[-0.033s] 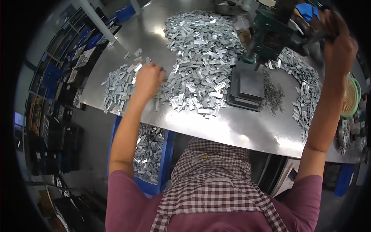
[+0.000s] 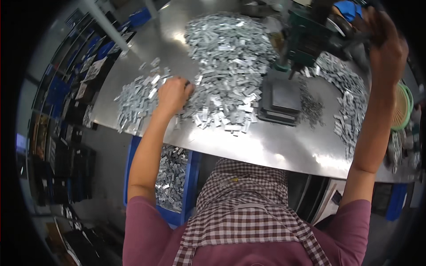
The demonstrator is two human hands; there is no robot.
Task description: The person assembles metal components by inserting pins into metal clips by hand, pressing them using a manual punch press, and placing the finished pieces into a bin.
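Note:
My left hand (image 2: pixel 174 94) is over the metal table (image 2: pixel 266 148), between a small heap of silvery rectangular metal pieces (image 2: pixel 135 103) and a much larger pile of them (image 2: pixel 230 55). Its fingers are curled in; whatever they may hold is hidden. Raised at the far right, my right hand (image 2: pixel 388 51) is closed round the lever (image 2: pixel 357 43) of a dark green bench press (image 2: pixel 306 37). Below the press head is a square dark metal block (image 2: pixel 285 95). No metal piece can be made out on top of it.
Small dark scraps (image 2: pixel 313 108) lie right of the block. Beyond them more metal pieces (image 2: pixel 353 99) form a curved band. A green-rimmed basket (image 2: pixel 401 106) stands far right. Under the table's front edge, a blue bin (image 2: pixel 191 177) holds many pieces. Shelving (image 2: pixel 57 88) lines the left.
My left hand has shifted slightly right, toward the large pile. My right hand stays on the lever. The whole view has moved a little.

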